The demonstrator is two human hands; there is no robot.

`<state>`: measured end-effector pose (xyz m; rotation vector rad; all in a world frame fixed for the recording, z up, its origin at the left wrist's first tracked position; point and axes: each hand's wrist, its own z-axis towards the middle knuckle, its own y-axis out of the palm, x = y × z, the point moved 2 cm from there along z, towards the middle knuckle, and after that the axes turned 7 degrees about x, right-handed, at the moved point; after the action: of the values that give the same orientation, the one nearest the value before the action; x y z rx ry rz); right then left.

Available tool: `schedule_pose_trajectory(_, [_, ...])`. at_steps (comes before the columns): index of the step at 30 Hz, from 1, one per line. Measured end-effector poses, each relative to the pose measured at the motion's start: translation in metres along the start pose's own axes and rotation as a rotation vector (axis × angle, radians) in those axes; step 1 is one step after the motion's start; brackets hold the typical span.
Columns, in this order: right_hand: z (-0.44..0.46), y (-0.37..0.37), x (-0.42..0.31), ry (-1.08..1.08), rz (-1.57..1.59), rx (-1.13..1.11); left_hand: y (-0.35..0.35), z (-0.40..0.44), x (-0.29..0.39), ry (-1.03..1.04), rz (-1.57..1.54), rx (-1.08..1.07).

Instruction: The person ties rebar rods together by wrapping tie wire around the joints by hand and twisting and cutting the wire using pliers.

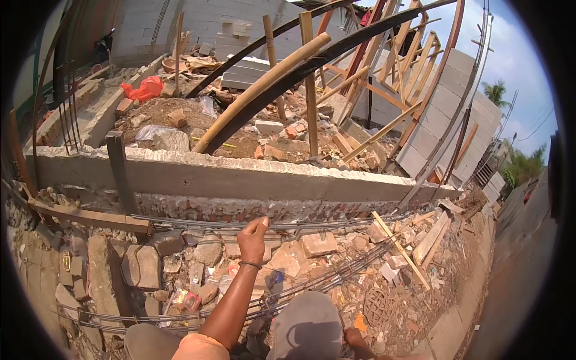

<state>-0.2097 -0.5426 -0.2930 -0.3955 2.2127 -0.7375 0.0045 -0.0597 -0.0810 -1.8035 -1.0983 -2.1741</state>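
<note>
My left hand point(252, 241), with a dark band at the wrist, is closed, thumb on top, in front of a bundle of thin steel rods point(324, 226) along the foot of a low wall. Whether it grips a rod or something thin is hidden from this angle. Low at the right, my right hand point(354, 337) shows only partly beside my grey-clad knee point(309, 324); its fingers cannot be made out. A second bundle of steel rods point(336, 275) crosses the rubble close to my knees.
The low concrete beam point(252, 181) runs across ahead. Broken bricks and stone slabs point(108, 276) cover the ground. A wooden plank point(90, 217) lies at left, a thin wooden strip point(401, 249) at right. Leaning bamboo poles point(258, 96) and a red plastic bag point(144, 87) are beyond.
</note>
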Motion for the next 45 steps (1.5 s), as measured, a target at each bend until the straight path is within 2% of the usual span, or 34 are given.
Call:
schedule_pose_trajectory(2, [0.028, -0.017, -0.031, -0.189, -0.105, 0.285, 0.005, -0.004, 0.032, 0.307, 0.034, 0.043])
schedule_pose_trajectory(4, [0.036, -0.021, -0.100, -0.381, -0.194, 0.565, 0.005, -0.010, 0.052, 0.601, 0.164, 0.055])
schedule_pose_trajectory(5, [0.032, -0.016, -0.156, -0.440, 0.186, 0.448, 0.004, -0.016, 0.063, 0.735, 0.229, 0.005])
schedule_pose_trajectory(6, [-0.017, -0.008, -0.239, -0.431, 0.388, 0.283, 0.003, -0.022, 0.076, 0.865, 0.297, -0.049])
schedule_pose_trajectory(7, [-0.056, 0.003, -0.307, -0.558, 0.589, -0.011, 0.004, -0.028, 0.086, 0.993, 0.365, -0.106])
schedule_pose_trajectory(9, [-0.141, 0.030, -0.415, -0.628, 0.817, -0.558, 0.003, -0.037, 0.097, 1.112, 0.435, -0.170])
schedule_pose_trajectory(10, [-0.168, 0.044, -0.453, -0.635, 0.863, -0.675, 0.000, -0.040, 0.102, 1.173, 0.474, -0.203])
schedule_pose_trajectory(12, [-0.189, 0.069, -0.508, -0.831, 0.662, -0.582, -0.008, -0.038, 0.106, 1.196, 0.517, -0.178])
schedule_pose_trajectory(14, [-0.190, 0.095, -0.548, -1.031, 0.454, -0.356, -0.023, -0.034, 0.121, 1.218, 0.552, -0.109])
schedule_pose_trajectory(17, [-0.237, 0.118, -0.580, -1.056, 0.678, -0.366, -0.048, -0.028, 0.142, 1.045, 0.287, -0.016])
schedule_pose_trajectory(18, [-0.248, 0.124, -0.586, -1.071, 0.689, -0.453, -0.059, -0.025, 0.150, 1.041, 0.161, 0.084])
schedule_pose_trajectory(21, [-0.268, 0.143, -0.591, -1.118, 0.653, -0.650, -0.078, -0.012, 0.169, 0.585, -0.061, 0.178])
schedule_pose_trajectory(22, [-0.272, 0.155, -0.589, -1.140, 0.587, -0.678, -0.083, 0.002, 0.161, 0.328, -0.085, 0.030])
schedule_pose_trajectory(23, [-0.274, 0.165, -0.587, -1.159, 0.517, -0.706, -0.089, 0.007, 0.161, 0.330, -0.095, 0.013])
schedule_pose_trajectory(25, [-0.270, 0.172, -0.591, -1.143, 0.583, -0.711, -0.099, 0.015, 0.159, 0.330, -0.119, -0.022])
schedule_pose_trajectory(26, [-0.272, 0.168, -0.595, -1.127, 0.618, -0.728, -0.102, 0.020, 0.155, 0.437, -0.081, 0.093])
schedule_pose_trajectory(29, [-0.280, 0.157, -0.605, -1.040, 0.615, -0.836, -0.112, 0.028, 0.152, 0.566, 0.143, 0.100])
schedule_pose_trajectory(30, [-0.281, 0.156, -0.606, -0.998, 0.624, -0.889, -0.111, 0.029, 0.155, 0.329, -0.100, -0.100])
schedule_pose_trajectory(32, [-0.280, 0.157, -0.605, -0.919, 0.623, -0.940, -0.105, 0.029, 0.151, 0.228, -0.269, -0.106])
schedule_pose_trajectory(36, [-0.277, 0.153, -0.587, -0.922, 0.738, -0.940, -0.082, 0.024, 0.140, 0.085, -0.644, -0.125])
schedule_pose_trajectory(43, [-0.262, 0.119, -0.564, -0.911, 0.798, -0.919, -0.043, 0.006, 0.120, -0.016, -0.714, -0.150])
schedule_pose_trajectory(45, [-0.242, 0.108, -0.563, -0.901, 0.796, -0.853, -0.043, 0.010, 0.120, -0.025, -0.689, -0.144])
